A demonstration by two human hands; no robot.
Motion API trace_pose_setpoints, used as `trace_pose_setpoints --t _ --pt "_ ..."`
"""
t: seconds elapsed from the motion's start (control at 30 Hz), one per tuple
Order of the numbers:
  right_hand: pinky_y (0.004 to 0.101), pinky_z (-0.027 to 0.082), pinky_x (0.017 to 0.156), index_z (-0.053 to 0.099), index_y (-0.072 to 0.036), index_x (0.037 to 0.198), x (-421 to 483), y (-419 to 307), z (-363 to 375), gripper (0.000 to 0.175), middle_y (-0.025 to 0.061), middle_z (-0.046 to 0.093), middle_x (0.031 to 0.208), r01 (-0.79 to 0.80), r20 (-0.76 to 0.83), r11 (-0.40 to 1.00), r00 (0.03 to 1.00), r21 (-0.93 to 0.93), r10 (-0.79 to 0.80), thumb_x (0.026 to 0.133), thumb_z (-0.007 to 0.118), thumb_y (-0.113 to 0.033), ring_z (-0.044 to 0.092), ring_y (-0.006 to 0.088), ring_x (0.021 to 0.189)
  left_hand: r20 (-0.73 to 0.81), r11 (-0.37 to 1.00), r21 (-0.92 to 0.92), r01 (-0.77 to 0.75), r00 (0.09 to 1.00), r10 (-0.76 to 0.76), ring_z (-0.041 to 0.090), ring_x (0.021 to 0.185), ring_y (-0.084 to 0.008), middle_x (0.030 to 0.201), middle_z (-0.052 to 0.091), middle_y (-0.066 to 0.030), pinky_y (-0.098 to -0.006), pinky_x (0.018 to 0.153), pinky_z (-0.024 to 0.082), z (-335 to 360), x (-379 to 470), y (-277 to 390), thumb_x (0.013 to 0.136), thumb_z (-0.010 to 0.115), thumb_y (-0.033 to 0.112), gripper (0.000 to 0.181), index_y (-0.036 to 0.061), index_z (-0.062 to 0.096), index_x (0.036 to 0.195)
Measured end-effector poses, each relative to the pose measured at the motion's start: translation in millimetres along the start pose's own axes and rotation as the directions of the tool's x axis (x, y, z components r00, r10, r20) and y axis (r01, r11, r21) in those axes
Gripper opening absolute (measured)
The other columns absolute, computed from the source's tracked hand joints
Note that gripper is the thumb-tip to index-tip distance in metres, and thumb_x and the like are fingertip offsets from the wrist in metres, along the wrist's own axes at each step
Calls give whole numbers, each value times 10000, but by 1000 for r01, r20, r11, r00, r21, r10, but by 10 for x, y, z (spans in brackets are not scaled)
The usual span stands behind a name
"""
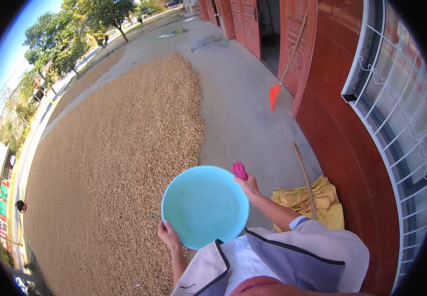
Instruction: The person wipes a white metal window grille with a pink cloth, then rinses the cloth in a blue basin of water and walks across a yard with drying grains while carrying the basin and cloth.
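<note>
A round light-blue plastic basin (206, 207) is held in front of my body, and nothing shows inside it. My left hand (169, 234) grips its rim at the lower left, the thumb on the edge. At the upper right of the rim is my right hand (247, 184), closed on the basin's edge and on a bunched pink cloth or bag (239, 170) that sticks up above the fingers. Left of the basin spreads a broad layer of what look like unshelled peanuts (135, 155) on the concrete.
Folded yellow woven sacks (328, 196) lie by the red wall at right, a wooden pole (303, 166) across them. A broom with a red head (274, 97) leans by the red doors (244, 22). A white window grille (390, 140) curves along the right.
</note>
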State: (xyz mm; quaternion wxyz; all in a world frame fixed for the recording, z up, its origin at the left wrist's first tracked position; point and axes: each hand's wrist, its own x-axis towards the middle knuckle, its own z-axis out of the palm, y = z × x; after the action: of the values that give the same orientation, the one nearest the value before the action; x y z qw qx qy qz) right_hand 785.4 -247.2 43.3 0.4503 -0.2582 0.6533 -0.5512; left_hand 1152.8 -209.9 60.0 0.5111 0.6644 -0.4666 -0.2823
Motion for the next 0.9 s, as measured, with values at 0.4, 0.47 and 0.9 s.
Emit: trace_pose_setpoints --t 0.4,0.47,0.9 --pt "295 431 610 704 -25 987 2643 -983 -1201 205 -6 615 778 142 -601 975 799 173 -10 823 737 -143 537 103 659 505 985 -102 -142 845 174 651 755 -206 856 695 -162 -353 718 519 4082 2497 1112 948 573 126 273 -73 659 1115" --pt "310 480 621 697 8 975 3230 -935 -1438 213 47 661 801 270 -693 933 720 237 -32 817 735 -129 606 144 668 586 983 -80 -163 790 178 618 734 -167 845 682 -121 -335 704 512 4782 2779 1393 940 580 131 278 -72 668 1108" --pt "360 525 702 677 50 1053 6687 -2525 -1643 291 117 693 942 29 -664 980 740 198 113 810 729 -101 666 205 798 609 996 -23 -82 789 79 725 861 -327 915 721 -240 -422 776 552 8018 4942 2218 900 588 125 311 -51 659 1146"
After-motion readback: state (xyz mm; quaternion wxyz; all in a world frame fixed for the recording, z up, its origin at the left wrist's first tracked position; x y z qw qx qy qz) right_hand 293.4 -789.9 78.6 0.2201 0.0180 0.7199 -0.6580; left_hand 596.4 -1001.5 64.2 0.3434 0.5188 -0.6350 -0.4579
